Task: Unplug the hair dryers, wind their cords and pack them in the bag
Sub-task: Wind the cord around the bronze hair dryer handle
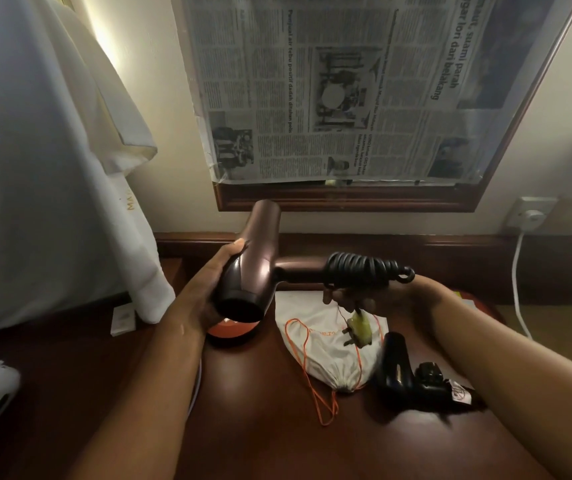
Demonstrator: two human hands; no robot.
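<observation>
My left hand (208, 285) grips the barrel of a dark brown hair dryer (255, 258) held above the table. Its black cord (364, 270) is wound in coils round the handle. My right hand (364, 299) holds the handle end under the coils, and the pale green plug (359, 329) dangles below its fingers. A white drawstring bag (326, 355) with orange strings lies flat on the dark wooden table (260, 427) just under the plug. A second, black hair dryer (398, 368) lies on the table to the right of the bag, its cord bundled beside it.
A red round object (229, 332) lies on the table beneath the held dryer. A wall socket (532, 216) with a white cable plugged in is at the right. White cloth (52, 168) hangs at the left. A newspaper covers the framed mirror (343, 91).
</observation>
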